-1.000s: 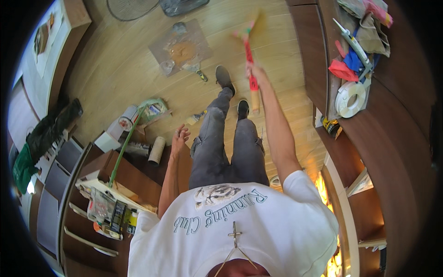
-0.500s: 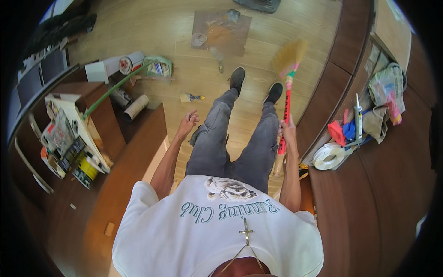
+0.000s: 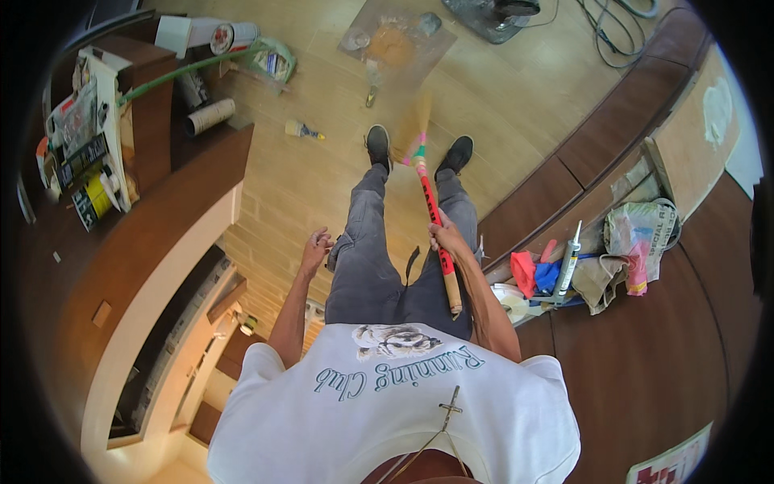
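My right hand (image 3: 447, 232) is wrapped round the red-covered handle of a straw broom (image 3: 426, 190). The broom slants across my right leg, its blurred bristles down by the floor between my two shoes. Beside my left thigh hangs my left hand (image 3: 317, 248), fingers loosely apart and nothing in them. Beyond my feet, a flat board (image 3: 431, 68) on the floor bears a heap of orange-brown material (image 3: 393, 48) and a greyish lump (image 3: 429, 23). A small handled tool (image 3: 372, 94) lies at the board's near edge, and a paintbrush (image 3: 303, 130) rests on the floor to the left.
On the right, a brown ledge (image 3: 621, 347) carries a caulking tube (image 3: 569, 258), cloths (image 3: 603, 282) and a plastic bag (image 3: 641, 230). Cabinets at the left hold a white roll (image 3: 210, 117), a can (image 3: 234, 37) and a green-handled tool (image 3: 185, 73). A cable (image 3: 617, 44) lies far right.
The broom has swung left, from outside my right leg to in front of it, with my right hand still round it. My view has shifted, and the ledge and board appear turned.
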Demonstrator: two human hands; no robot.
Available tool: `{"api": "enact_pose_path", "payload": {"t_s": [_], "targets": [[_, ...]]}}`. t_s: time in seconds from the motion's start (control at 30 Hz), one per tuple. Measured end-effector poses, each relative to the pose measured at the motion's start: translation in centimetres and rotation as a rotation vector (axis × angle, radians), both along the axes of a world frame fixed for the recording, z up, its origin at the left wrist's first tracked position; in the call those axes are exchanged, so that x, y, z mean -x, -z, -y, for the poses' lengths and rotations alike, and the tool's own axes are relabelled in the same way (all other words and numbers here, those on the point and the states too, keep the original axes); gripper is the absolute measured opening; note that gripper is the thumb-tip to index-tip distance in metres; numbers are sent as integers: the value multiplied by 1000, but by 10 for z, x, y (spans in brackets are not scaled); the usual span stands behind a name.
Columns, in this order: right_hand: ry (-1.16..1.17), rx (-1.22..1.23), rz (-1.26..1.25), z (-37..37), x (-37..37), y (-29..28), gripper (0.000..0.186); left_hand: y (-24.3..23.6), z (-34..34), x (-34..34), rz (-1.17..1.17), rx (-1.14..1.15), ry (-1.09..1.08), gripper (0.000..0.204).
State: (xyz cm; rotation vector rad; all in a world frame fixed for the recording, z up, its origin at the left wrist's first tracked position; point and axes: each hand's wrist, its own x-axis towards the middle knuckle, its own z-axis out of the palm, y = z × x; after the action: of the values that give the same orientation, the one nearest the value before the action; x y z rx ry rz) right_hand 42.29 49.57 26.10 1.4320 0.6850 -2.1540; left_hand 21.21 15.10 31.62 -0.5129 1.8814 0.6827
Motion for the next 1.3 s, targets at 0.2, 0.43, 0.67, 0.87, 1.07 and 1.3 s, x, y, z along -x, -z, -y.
{"api": "enact_pose_path", "payload": {"t_s": [0.2, 0.43, 0.67, 0.87, 1.07, 1.3], "targets": [[-179, 219, -109, 15, 4, 78, 48, -28, 16, -104, -6, 39, -12, 51], [534, 138, 74, -25, 17, 92, 41, -37, -1, -144, 53, 50, -244, 52], [303, -125, 45, -46, 1, 1, 24, -12, -15, -175, 4, -12, -267, 49], [-99, 178, 102, -93, 13, 69, 20, -11, -12, -172, -32, -44, -273, 48], [-107, -342, 121, -94, 38, 51, 12, -10, 13, -155, -5, -17, -406, 47], [-130, -507, 48, -124, 19, -31, 29, 6, 34, -107, -95, 9, -321, 42]]}}
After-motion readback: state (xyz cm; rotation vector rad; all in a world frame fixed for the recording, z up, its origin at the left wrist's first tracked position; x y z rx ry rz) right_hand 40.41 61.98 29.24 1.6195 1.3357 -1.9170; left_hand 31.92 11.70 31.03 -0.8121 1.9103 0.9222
